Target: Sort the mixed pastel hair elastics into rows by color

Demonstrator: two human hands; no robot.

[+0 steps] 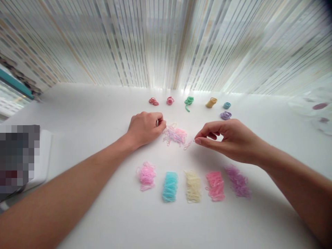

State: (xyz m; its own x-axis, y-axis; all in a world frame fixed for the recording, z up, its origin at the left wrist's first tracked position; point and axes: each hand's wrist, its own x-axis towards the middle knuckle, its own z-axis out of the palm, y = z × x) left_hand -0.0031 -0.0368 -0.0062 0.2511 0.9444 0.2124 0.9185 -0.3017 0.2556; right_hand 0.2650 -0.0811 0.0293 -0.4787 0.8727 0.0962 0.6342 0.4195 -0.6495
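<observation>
A loose pile of mixed pale pink and lilac rubber bands [176,135] lies on the white table between my hands. My left hand [146,128] rests at its left edge, thumb and forefinger closed; what they hold, if anything, I cannot make out. To the right of the pile, my right hand [228,140] pinches a thin pink rubber band [187,145], which dangles from the fingertips. Nearer me is a row of sorted bands: a light pink heap [147,176], a turquoise bundle [170,186], a cream bundle [193,187], a coral pink bundle [216,186] and a purple heap [238,181].
Along the back lie coiled bands: red [154,101], pink [170,100], green [189,101], yellow [211,102], blue [227,105] and violet [226,115]. A striped curtain [166,41] hangs behind the table. A pixelated object [18,159] stands at the left.
</observation>
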